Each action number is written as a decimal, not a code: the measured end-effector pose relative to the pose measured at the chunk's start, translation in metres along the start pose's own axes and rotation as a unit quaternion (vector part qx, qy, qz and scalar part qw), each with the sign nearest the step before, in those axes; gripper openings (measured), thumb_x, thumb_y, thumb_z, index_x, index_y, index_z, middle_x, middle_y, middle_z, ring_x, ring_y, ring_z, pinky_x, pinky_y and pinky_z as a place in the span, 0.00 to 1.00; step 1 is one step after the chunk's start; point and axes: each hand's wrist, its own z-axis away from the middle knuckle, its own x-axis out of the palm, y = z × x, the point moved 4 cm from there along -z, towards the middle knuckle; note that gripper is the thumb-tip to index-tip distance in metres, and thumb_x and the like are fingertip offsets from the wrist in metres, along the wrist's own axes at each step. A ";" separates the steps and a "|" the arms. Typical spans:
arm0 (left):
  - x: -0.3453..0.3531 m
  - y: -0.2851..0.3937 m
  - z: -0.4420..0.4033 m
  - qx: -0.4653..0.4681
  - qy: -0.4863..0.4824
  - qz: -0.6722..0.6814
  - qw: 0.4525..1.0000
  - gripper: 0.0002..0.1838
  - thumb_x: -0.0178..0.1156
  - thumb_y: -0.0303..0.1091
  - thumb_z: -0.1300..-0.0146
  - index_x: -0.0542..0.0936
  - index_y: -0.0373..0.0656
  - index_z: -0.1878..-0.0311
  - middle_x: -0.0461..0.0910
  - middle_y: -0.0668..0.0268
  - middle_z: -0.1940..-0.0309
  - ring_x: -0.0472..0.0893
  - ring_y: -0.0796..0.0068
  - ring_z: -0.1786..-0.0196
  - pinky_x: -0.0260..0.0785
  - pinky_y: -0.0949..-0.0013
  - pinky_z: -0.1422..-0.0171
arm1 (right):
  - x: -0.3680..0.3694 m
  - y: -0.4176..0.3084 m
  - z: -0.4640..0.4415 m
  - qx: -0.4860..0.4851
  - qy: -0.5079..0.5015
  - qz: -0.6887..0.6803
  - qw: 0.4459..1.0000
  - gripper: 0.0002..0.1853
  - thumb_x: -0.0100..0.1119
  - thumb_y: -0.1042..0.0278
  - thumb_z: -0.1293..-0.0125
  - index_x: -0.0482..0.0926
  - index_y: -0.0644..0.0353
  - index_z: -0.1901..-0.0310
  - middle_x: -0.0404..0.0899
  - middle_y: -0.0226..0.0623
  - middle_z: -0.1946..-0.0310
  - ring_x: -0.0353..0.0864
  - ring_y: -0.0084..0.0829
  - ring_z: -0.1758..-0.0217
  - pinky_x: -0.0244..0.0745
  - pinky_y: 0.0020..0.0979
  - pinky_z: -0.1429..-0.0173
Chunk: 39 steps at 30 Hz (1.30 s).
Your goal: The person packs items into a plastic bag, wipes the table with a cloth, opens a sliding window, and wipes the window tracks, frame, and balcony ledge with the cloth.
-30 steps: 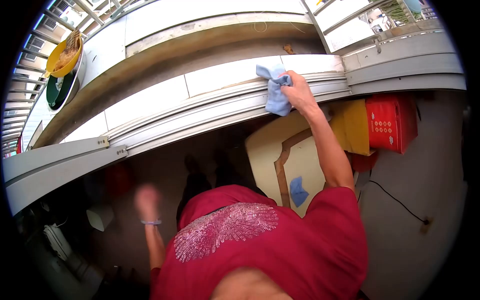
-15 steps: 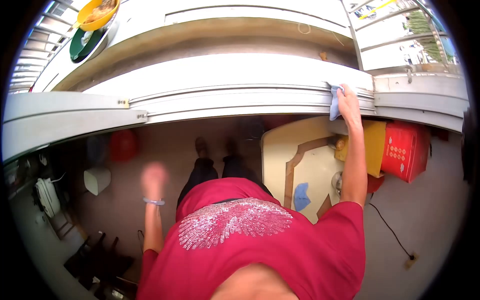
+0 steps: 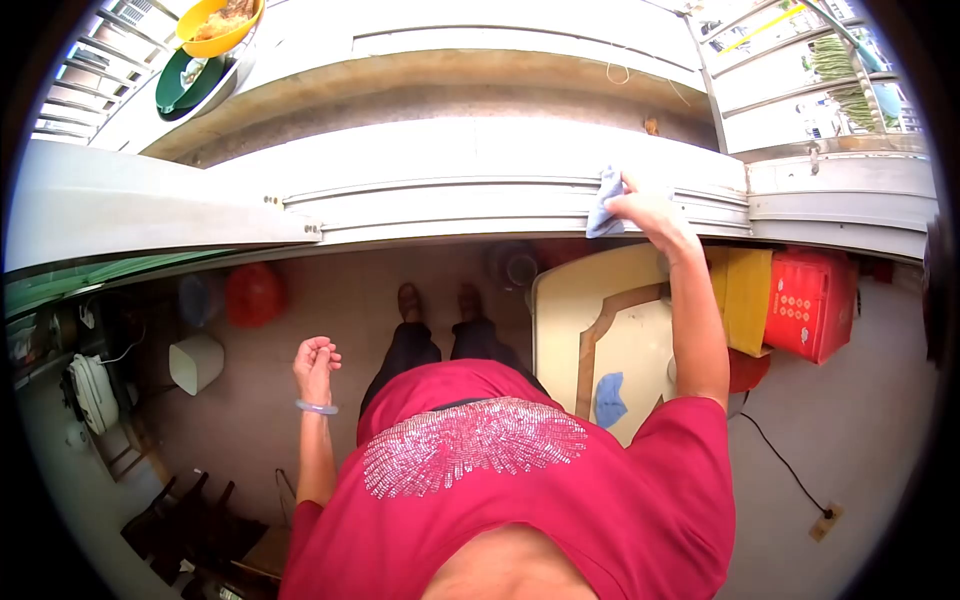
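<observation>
My right hand (image 3: 650, 213) is closed on a folded blue cloth (image 3: 606, 203). It presses the cloth against the white sliding-window track (image 3: 450, 205), on the right part of the sill. Off to the left, my left hand (image 3: 316, 362) hangs in the air above the floor with a bracelet at the wrist. Its fingers are loosely curled and a little apart, and they hold nothing. A second blue cloth (image 3: 609, 399) lies on the cream tabletop (image 3: 560, 310) below my right arm.
Window panels (image 3: 160, 205) stand at the left of the track. Beyond the sill are a ledge, metal bars and a yellow bowl (image 3: 220, 27) above a green basin (image 3: 190, 82). A red box (image 3: 812, 303) sits right of the table; a white bin (image 3: 195, 362) stands on the floor at left.
My right hand has slid the cloth leftward along the track. My left hand, blurred before, is now sharp and slightly lower. The view has shifted a little.
</observation>
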 end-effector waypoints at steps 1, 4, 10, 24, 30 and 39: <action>-0.001 -0.001 -0.002 0.000 -0.001 0.002 1.000 0.05 0.48 0.22 0.40 0.72 0.39 0.62 0.74 0.67 0.71 0.74 0.82 0.74 0.68 0.81 0.72 | 0.001 0.001 -0.001 -0.031 0.045 0.077 0.996 0.22 0.59 0.65 0.49 0.70 0.68 0.54 0.75 0.45 0.63 0.74 0.38 0.58 0.69 0.35 0.50; -0.001 0.000 -0.007 0.001 -0.006 0.005 1.000 0.05 0.48 0.22 0.40 0.72 0.39 0.62 0.74 0.67 0.71 0.74 0.83 0.74 0.68 0.81 0.72 | 0.015 0.006 -0.003 -0.091 0.160 0.240 0.953 0.26 0.66 0.60 0.54 0.72 0.65 0.55 0.75 0.53 0.61 0.73 0.50 0.55 0.67 0.40 0.50; 0.010 0.008 -0.014 0.005 -0.033 -0.006 0.999 0.05 0.50 0.24 0.40 0.71 0.40 0.61 0.74 0.67 0.70 0.74 0.82 0.72 0.69 0.82 0.71 | 0.029 -0.005 -0.005 -0.032 0.220 0.284 0.932 0.21 0.65 0.68 0.55 0.72 0.65 0.58 0.75 0.54 0.64 0.74 0.51 0.57 0.69 0.43 0.54; -0.038 -0.026 0.022 0.024 0.113 0.063 0.991 0.06 0.49 0.24 0.39 0.72 0.40 0.59 0.73 0.68 0.69 0.73 0.82 0.72 0.67 0.82 0.71 | -0.093 -0.081 -0.061 -0.088 0.139 0.434 0.886 0.08 0.43 0.73 0.42 0.70 0.64 0.62 0.73 0.52 0.63 0.75 0.43 0.58 0.73 0.37 0.58; -0.050 -0.007 0.030 0.050 0.140 0.051 0.988 0.06 0.47 0.23 0.38 0.72 0.40 0.60 0.74 0.69 0.70 0.73 0.83 0.73 0.67 0.82 0.71 | -0.330 -0.229 -0.109 -0.244 0.530 0.381 0.717 0.21 0.56 0.55 0.44 0.70 0.54 0.50 0.76 0.45 0.57 0.77 0.41 0.59 0.69 0.47 0.49; -0.022 -0.020 0.029 -0.015 0.085 0.004 0.996 0.06 0.49 0.24 0.39 0.72 0.39 0.59 0.73 0.68 0.69 0.73 0.82 0.71 0.68 0.81 0.69 | -0.153 -0.090 -0.041 -0.138 0.290 0.198 0.926 0.19 0.56 0.61 0.42 0.74 0.65 0.53 0.77 0.52 0.62 0.77 0.45 0.57 0.68 0.36 0.52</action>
